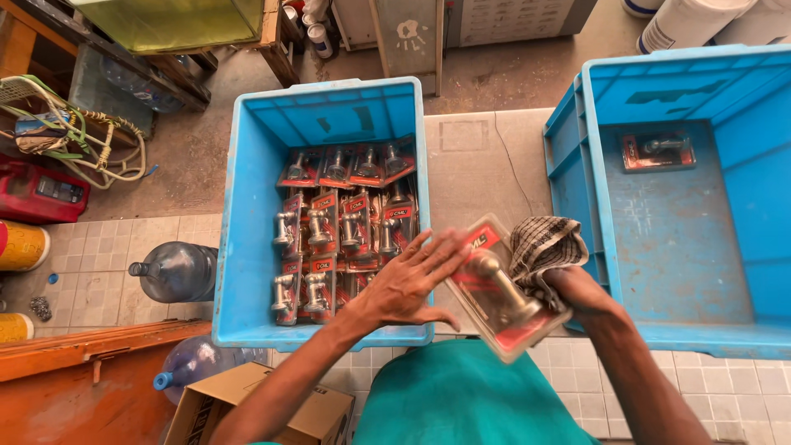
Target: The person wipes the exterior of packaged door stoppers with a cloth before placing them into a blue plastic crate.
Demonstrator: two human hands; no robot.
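Note:
My left hand grips the upper edge of a clear blister pack that holds a metal tap on a red card, between the two crates. My right hand holds a checked cloth against the pack's right side. The left blue crate is filled with several of the same packed taps, laid in rows. The right blue crate holds one such pack near its far end.
A grey slab lies between the crates. Two clear water bottles lie on the tiled floor at left, above a cardboard box. A red device, tangled cords and an orange plank sit at far left.

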